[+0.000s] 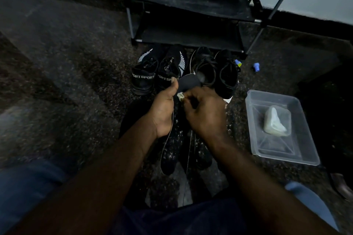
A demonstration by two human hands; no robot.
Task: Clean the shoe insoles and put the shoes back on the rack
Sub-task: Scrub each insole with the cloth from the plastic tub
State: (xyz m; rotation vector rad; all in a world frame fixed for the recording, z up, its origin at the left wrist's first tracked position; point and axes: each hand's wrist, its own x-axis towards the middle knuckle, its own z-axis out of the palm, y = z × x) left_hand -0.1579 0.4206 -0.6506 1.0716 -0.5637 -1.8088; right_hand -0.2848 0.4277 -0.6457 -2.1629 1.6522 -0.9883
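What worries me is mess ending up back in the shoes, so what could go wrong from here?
The clear tray sits close beside the right arm; an elbow swing might tip it. The insoles on the floor carry white specks, which could go back into the shoes if not wiped. The right hand pinches only a small white wipe against the insole that the left hand holds, so cleaning may be patchy.

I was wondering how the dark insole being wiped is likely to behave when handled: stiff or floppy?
The insole looks thin and flat, so it is probably light and bendy; the left hand grips it along its side, perhaps to steady it. Pressing with the white wipe in the right hand may flex its free tip.
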